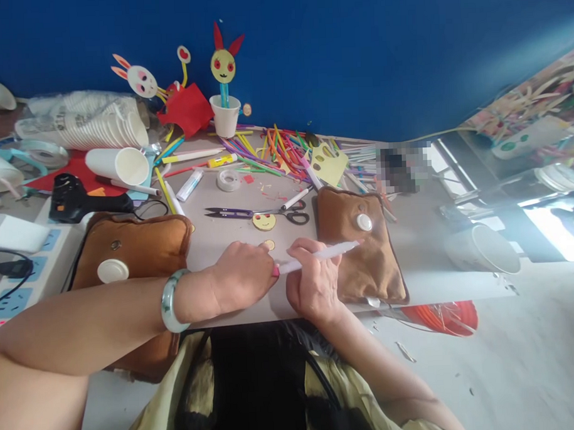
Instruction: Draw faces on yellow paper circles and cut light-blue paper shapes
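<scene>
A white marker [336, 249] slants between my hands. My right hand [315, 280] is closed round its barrel. My left hand [244, 273], with a jade bangle at the wrist, is closed on the marker's pink end at the left; whether that end is a cap is too small to tell. Just beyond my hands lie a small round yellow piece [269, 245] and a yellow smiling face disc [264, 222]. Purple-and-black scissors [230, 212] lie behind the disc, with another white marker [296, 198] near their handles.
Brown cushions [142, 242] [359, 256] flank my hands. A black glue gun [74, 200] and power strip [16, 284] are at left. Paper cups [125, 165], tape [228, 180], coloured sticks and a potted rabbit figure [223, 66] stand behind. A red basket [444, 317] is below right.
</scene>
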